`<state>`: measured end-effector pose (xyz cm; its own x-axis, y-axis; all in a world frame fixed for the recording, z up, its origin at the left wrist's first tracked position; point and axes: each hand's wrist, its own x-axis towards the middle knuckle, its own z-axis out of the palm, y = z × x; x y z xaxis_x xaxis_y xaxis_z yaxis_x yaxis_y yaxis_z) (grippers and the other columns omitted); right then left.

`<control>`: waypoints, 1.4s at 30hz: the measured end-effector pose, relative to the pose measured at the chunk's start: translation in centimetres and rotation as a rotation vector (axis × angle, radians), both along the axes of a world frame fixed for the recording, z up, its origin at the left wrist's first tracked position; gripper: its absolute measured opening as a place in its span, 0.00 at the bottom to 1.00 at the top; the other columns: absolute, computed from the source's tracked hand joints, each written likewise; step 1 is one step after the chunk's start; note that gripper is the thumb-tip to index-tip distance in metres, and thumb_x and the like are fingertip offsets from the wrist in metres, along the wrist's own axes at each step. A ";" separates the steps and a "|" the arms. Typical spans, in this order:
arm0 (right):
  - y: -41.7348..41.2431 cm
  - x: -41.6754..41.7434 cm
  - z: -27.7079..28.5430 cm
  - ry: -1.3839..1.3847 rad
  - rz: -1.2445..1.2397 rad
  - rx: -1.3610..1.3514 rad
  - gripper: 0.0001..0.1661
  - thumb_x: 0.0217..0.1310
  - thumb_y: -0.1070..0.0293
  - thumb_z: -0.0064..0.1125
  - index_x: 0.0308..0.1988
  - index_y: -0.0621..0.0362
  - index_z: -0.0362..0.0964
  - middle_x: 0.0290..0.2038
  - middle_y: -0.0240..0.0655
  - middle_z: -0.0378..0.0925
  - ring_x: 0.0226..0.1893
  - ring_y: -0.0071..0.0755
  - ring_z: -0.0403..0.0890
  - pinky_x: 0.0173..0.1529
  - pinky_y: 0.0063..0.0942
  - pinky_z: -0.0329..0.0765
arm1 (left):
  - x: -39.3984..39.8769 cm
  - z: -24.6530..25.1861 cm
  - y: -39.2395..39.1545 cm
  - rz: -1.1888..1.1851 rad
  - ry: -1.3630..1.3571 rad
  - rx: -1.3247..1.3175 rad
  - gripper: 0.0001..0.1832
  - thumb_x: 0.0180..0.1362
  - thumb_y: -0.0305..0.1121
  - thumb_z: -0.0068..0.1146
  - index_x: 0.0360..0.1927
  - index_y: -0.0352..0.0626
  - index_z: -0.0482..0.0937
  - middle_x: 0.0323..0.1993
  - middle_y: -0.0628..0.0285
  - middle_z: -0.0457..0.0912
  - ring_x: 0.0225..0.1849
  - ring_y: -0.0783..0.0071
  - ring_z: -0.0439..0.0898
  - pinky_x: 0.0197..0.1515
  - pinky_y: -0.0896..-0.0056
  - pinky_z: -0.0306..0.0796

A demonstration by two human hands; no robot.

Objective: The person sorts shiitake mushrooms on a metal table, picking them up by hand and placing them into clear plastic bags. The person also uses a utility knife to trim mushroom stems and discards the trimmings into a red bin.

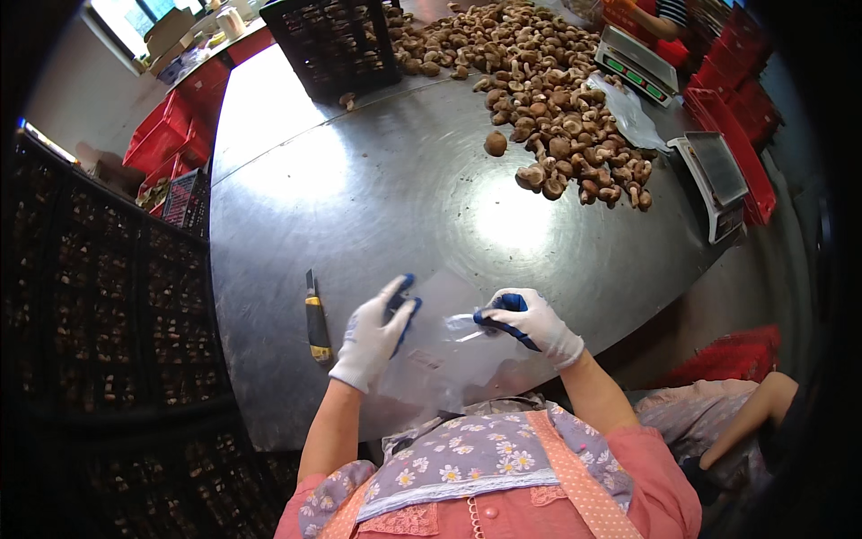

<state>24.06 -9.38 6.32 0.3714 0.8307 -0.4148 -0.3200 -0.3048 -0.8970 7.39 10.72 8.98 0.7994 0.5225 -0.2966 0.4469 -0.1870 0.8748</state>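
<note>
A clear plastic bag [431,367] lies on the metal table [283,236] close to my body. My right hand [532,323], in a white glove with blue coating, pinches a bunched part of the thin plastic between thumb and fingers. My left hand [377,330], gloved the same way, hovers over the bag's left side with thumb and fingers apart and nothing between them. Just left of that hand lies a yellow and black utility knife [317,323], its blade extended and pointing away from me.
Loose shiitake mushrooms [559,128] are heaped at the back right, near a black plastic crate [337,54]. Two digital scales [714,175] line the right side, with a plastic bag [626,111] beside them. Stacked black crates [114,296] stand left. Another person's arm [650,23] shows far right.
</note>
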 end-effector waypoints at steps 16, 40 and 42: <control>0.9 -3.5 -5.2 0.056 -0.667 0.214 0.05 0.61 0.74 0.62 0.39 0.59 0.76 0.34 0.31 0.79 0.35 0.23 0.78 0.41 0.21 0.76 | 1.7 -5.1 -4.0 0.206 -0.532 -0.950 0.14 0.62 0.28 0.55 0.51 0.37 0.76 0.45 0.62 0.82 0.47 0.71 0.80 0.53 0.69 0.73; -6.1 -1.3 -1.2 -1.210 -0.284 -0.506 0.18 0.54 0.67 0.55 0.47 0.53 0.72 0.42 0.40 0.79 0.42 0.46 0.80 0.47 0.39 0.77 | 5.4 -3.1 -1.3 -0.458 -0.239 0.424 0.23 0.55 0.20 0.48 0.56 0.35 0.76 0.52 0.47 0.81 0.56 0.52 0.78 0.61 0.59 0.67; -7.3 0.9 -1.3 -1.190 -0.317 -0.697 0.19 0.57 0.64 0.56 0.50 0.49 0.73 0.45 0.39 0.78 0.43 0.46 0.80 0.48 0.41 0.76 | 6.1 -2.4 -1.9 -0.355 -0.159 0.288 0.22 0.59 0.20 0.46 0.58 0.36 0.76 0.52 0.46 0.80 0.56 0.53 0.78 0.61 0.62 0.68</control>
